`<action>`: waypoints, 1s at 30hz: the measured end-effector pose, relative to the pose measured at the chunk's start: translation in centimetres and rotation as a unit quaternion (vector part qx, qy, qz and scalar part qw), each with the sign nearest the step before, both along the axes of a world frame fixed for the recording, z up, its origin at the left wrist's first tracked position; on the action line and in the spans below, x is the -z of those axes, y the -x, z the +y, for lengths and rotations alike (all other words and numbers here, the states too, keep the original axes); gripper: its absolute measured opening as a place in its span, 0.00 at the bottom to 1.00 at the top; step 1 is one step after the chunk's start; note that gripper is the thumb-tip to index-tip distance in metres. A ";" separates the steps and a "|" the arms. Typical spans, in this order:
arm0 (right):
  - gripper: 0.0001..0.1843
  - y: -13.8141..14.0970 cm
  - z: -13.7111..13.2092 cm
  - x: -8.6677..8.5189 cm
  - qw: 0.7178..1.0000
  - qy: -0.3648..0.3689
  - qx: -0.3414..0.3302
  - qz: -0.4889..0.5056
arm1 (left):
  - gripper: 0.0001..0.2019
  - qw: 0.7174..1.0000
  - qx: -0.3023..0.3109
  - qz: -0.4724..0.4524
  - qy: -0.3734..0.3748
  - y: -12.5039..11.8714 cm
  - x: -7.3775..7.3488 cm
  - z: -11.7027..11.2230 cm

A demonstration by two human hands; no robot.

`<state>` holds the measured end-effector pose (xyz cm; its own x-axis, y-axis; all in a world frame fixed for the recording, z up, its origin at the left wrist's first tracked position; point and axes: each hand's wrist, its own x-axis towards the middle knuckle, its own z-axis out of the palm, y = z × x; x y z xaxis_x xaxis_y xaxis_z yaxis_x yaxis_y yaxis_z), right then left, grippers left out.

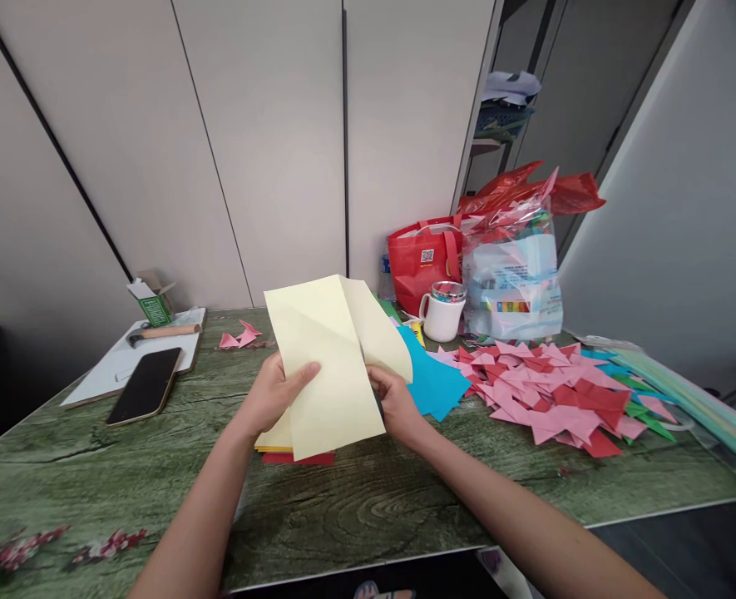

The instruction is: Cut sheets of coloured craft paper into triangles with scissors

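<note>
A pale yellow sheet of paper (327, 358) is held upright above the green table (355, 507), folded along its middle. My left hand (274, 393) grips its left edge, thumb on the front. My right hand (396, 403) pinches its lower right part, fingers closed behind the sheet. Under the hands lies a small stack of coloured sheets (298, 456), yellow over red. A blue sheet (433, 378) lies just right of the held paper.
A heap of folded pink and red paper pieces (548, 391) spreads at the right. A white mug (443, 312), red bag (422, 258) and plastic bag (511, 266) stand behind. At the left lie a phone (146, 384), a clipboard (102, 374), a hammer (159, 333) and a green box (154, 304).
</note>
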<state>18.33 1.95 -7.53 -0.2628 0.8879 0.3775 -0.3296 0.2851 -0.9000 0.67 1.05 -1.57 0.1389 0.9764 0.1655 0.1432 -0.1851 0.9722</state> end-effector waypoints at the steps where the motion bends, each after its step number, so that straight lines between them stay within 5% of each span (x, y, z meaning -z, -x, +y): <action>1: 0.18 0.0 0.0 0.0 1.000 0.001 -0.001 0.001 | 0.15 1.000 0.002 -0.003 0.000 0.0 0.0 0.0; 30: 0.16 0.1 0.0 0.2 1.000 0.014 0.006 0.021 | 0.15 1.000 0.021 0.001 0.000 0.0 -0.1 0.0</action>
<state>18.22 1.98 -7.68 -0.2373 0.9012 0.3627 -0.3633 0.2639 -0.8935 0.71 1.08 -1.46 0.1810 0.9694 0.1657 0.1369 -0.1917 0.9719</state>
